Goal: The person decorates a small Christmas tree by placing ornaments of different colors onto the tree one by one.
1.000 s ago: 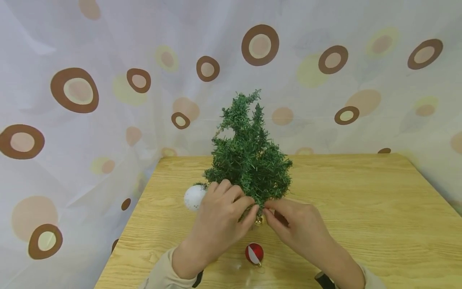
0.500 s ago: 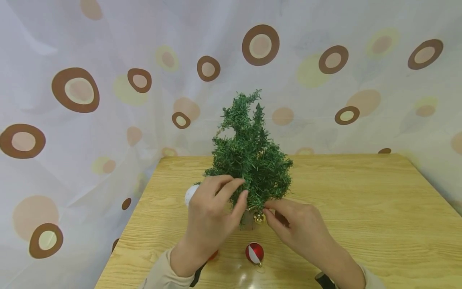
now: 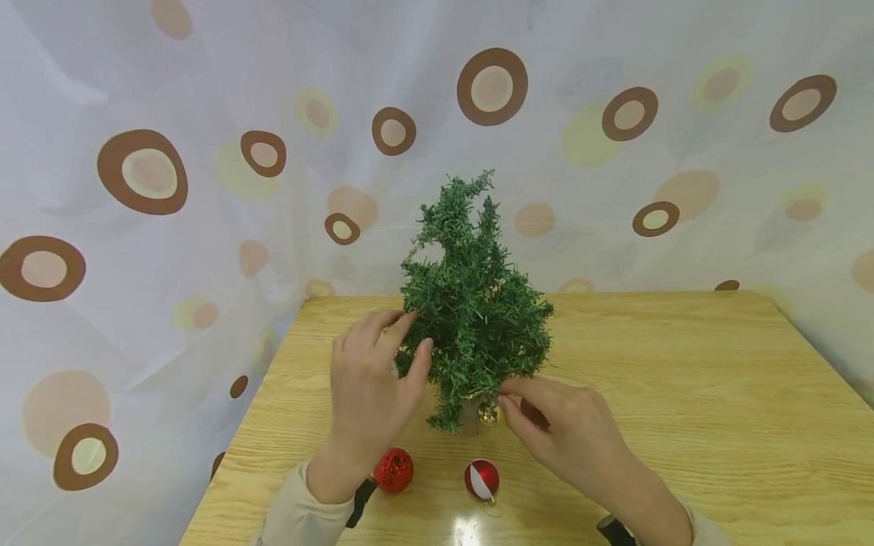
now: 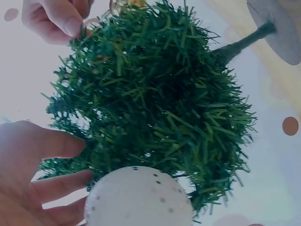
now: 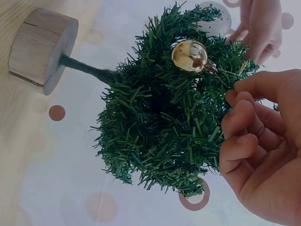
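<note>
A small green artificial Christmas tree [image 3: 471, 303] stands in the middle of the table. At its lower front hangs a shiny gold bauble [image 3: 488, 414]. My right hand [image 3: 573, 425] pinches the thin string of this bauble beside a branch tip, thumb against index finger. To the tree's left, my left hand [image 3: 369, 379] has its fingers spread and only loosely bent, with nothing gripped. Its fingertips are close to the branches; whether they touch is unclear. Near that hand a white bauble [image 4: 138, 197] with dark specks hangs on the tree, mostly hidden in the head view.
On the wooden table [image 3: 683, 379], a red bauble [image 3: 394, 470] lies by my left wrist. A red-and-white bauble [image 3: 482, 479] with a string loop lies between my forearms. The tree has a round wooden base [image 5: 42, 47]. A patterned curtain [image 3: 587, 227] hangs behind the table.
My left hand has let go of the branch by the gold bauble and moved left and up, spreading its fingers. The red bauble has come into view. My right hand has stayed put.
</note>
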Demonstrator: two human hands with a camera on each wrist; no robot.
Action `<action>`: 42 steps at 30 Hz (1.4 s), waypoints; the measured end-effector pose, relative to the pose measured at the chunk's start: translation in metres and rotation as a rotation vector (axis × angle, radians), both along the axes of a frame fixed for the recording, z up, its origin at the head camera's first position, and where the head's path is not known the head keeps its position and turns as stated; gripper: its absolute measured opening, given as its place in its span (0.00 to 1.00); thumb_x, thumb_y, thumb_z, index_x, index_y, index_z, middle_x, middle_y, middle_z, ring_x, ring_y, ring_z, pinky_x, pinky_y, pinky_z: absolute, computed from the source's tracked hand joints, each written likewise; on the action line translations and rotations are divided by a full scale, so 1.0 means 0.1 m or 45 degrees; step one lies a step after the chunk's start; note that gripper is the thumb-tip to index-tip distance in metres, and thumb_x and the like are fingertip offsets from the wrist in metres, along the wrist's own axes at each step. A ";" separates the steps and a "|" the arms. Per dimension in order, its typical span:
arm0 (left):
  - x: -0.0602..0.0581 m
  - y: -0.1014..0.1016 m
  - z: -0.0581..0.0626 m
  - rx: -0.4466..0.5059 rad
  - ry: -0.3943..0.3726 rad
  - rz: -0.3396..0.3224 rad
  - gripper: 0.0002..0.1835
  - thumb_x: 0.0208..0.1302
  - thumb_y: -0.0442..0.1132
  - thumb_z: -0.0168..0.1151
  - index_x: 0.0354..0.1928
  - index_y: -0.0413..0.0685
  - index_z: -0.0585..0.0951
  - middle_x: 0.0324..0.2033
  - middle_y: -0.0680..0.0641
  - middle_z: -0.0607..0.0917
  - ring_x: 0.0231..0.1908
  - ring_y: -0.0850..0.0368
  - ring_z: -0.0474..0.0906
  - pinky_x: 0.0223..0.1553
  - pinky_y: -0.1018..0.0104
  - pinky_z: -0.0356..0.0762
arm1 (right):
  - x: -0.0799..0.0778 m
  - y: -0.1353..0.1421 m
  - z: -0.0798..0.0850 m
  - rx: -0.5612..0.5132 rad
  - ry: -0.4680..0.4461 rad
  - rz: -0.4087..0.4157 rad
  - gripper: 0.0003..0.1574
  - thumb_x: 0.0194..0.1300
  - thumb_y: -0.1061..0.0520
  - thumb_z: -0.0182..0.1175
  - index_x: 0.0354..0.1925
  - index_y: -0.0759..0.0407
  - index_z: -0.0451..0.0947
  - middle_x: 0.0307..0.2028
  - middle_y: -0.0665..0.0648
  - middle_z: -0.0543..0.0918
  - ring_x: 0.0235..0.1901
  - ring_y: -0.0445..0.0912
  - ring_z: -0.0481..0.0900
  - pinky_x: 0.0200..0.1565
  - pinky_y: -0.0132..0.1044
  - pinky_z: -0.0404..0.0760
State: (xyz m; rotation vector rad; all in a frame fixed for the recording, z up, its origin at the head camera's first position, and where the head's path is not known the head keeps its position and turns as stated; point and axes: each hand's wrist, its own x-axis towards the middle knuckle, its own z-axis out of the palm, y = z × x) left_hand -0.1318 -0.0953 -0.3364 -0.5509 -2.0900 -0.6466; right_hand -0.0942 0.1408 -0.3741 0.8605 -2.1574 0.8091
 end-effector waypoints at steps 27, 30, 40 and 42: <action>-0.14 -0.08 -0.02 0.017 -0.120 -0.096 0.11 0.68 0.30 0.70 0.51 0.38 0.89 0.43 0.40 0.92 0.36 0.49 0.91 0.31 0.57 0.88 | 0.06 0.17 -0.33 -0.061 0.002 0.174 0.20 0.82 0.48 0.53 0.42 0.56 0.87 0.24 0.42 0.79 0.22 0.30 0.69 0.25 0.14 0.68; -0.14 -0.08 -0.01 0.023 -0.124 -0.108 0.11 0.68 0.30 0.70 0.51 0.38 0.89 0.42 0.40 0.92 0.36 0.49 0.91 0.31 0.56 0.88 | 0.07 0.17 -0.45 -0.043 -0.019 0.209 0.20 0.82 0.45 0.54 0.43 0.54 0.87 0.27 0.43 0.81 0.23 0.30 0.70 0.25 0.13 0.66; -0.16 -0.09 -0.04 0.039 -0.131 -0.165 0.10 0.68 0.28 0.69 0.50 0.36 0.89 0.43 0.39 0.91 0.39 0.48 0.91 0.37 0.56 0.90 | 0.16 0.10 -0.81 0.072 -0.183 0.258 0.11 0.69 0.55 0.72 0.49 0.52 0.86 0.44 0.48 0.87 0.38 0.38 0.87 0.38 0.21 0.82; -0.16 -0.09 -0.04 0.041 -0.130 -0.175 0.11 0.68 0.28 0.69 0.50 0.36 0.89 0.43 0.39 0.91 0.39 0.47 0.91 0.38 0.56 0.90 | 0.16 0.07 -0.87 0.098 -0.215 0.272 0.13 0.66 0.57 0.75 0.48 0.53 0.86 0.45 0.49 0.87 0.39 0.40 0.87 0.42 0.22 0.84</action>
